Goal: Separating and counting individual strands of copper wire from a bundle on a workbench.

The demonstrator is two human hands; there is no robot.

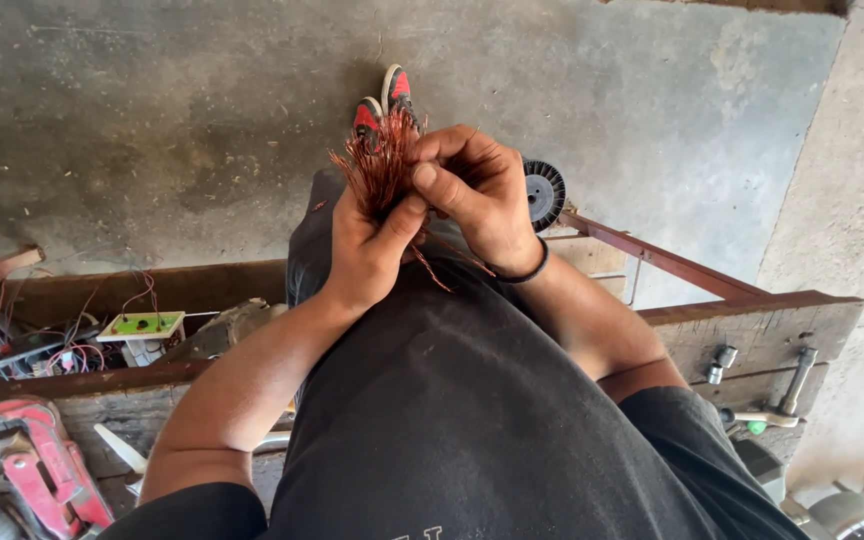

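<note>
This is a rough repair workshop. A bare concrete floor (182, 110) runs under a worn wooden bench (752, 325) strewn with tools. A green circuit board (142, 325) sits among tangled loose wires (12, 345), a red power tool (37, 470) lies at the bench's near edge, metal sockets (720, 362) rest on the planks, and a black ribbed wheel (544, 192) sits on the floor.
</note>
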